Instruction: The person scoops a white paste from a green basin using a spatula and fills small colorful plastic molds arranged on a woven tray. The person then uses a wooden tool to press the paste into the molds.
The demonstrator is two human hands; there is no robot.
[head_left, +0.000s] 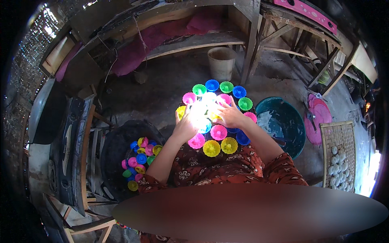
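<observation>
Several small fluted plastic cups point(219, 132) in pink, yellow, green and blue stand close together on a round tray point(242, 139) in front of me. My left hand point(185, 125) rests on the tray's left side over a brightly lit, washed-out cup point(201, 110). My right hand point(229, 114) lies flat on the cups at the middle, fingers spread. Glare hides what the left fingers touch, so whether that hand grips a cup is unclear.
A dark basin point(117, 150) at my left holds more coloured cups point(139, 160). A teal basin point(283, 121) with white batter sits at right, by a pink lid point(318, 117) and a woven tray point(339, 154) of white pieces. A pale bucket point(221, 62) stands beyond.
</observation>
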